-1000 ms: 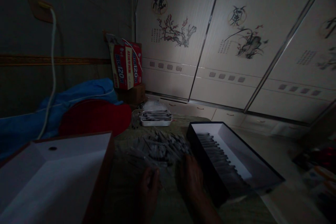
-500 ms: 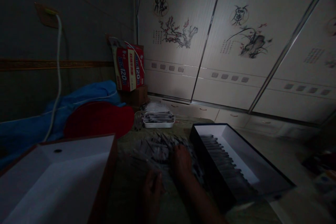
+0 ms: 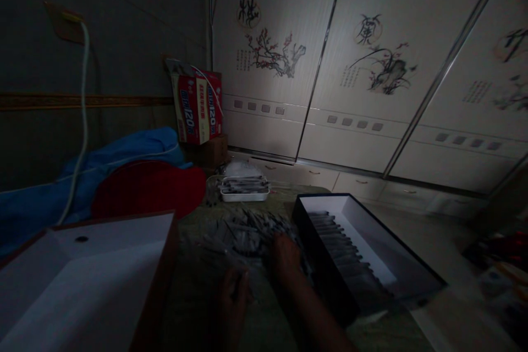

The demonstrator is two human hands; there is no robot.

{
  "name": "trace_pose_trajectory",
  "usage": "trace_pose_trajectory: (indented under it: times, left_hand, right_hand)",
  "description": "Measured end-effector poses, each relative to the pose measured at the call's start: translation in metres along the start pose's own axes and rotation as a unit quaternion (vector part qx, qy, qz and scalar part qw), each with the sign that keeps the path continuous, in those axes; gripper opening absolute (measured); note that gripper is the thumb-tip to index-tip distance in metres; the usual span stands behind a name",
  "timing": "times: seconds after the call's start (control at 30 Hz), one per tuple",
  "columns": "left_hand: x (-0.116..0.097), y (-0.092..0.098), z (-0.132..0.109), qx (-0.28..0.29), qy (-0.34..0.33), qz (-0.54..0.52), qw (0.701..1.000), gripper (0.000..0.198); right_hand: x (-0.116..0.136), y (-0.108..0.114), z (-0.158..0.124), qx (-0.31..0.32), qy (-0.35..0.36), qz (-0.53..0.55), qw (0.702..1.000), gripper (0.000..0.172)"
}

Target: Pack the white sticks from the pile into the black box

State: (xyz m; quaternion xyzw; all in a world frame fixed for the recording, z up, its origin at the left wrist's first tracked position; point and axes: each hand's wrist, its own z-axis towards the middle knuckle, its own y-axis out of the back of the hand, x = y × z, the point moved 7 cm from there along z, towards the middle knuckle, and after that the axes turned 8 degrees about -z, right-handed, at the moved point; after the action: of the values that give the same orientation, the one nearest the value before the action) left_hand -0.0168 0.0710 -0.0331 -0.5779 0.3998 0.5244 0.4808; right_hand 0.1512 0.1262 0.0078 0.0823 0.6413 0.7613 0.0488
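Observation:
On the table in dim light lies a loose pile (image 3: 243, 234) of slender, clear and dark pen-like pieces. My right hand (image 3: 287, 257) reaches into the pile's right side, fingers curled down; whatever is between the fingertips is hidden. Nearer to me, my left hand (image 3: 234, 300) is held low with thumb and fingers close together, and anything in them is too dark to make out. Just right of my right hand stands an open black box (image 3: 412, 256) with a white inside. A row of similar pen-like pieces (image 3: 344, 247) lies along its left side.
A white tray (image 3: 245, 197) full of slender pieces sits behind the pile. At left is an open box (image 3: 103, 275) with white inside, beside a red round thing (image 3: 150, 190) and blue cloth (image 3: 124, 148). A red carton (image 3: 198, 107) stands before the sliding cupboard doors (image 3: 268, 66).
The whole view has shifted slightly, so most things sit a little further left. My right hand stays at the pile and my left hand stays low in front, both with little change of pose.

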Motion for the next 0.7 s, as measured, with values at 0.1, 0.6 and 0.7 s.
trace_pose_trajectory:
  times: [0.1, 0.6, 0.7]
  left_hand:
    - [-0.008, 0.003, 0.003, 0.003, -0.035, 0.023, 0.999, 0.049]
    - [0.007, -0.002, 0.009, -0.053, 0.170, -0.378, 0.908, 0.035]
    - [0.007, -0.002, 0.007, -0.057, 0.189, -0.392, 0.899, 0.021]
  right_hand:
    - [-0.004, 0.010, -0.013, -0.026, -0.004, 0.041, 0.999, 0.019]
    - [-0.069, 0.036, -0.142, -0.300, -0.156, 0.462, 0.820, 0.038]
    - [-0.064, 0.043, -0.146, -0.308, -0.149, 0.479, 0.808, 0.036]
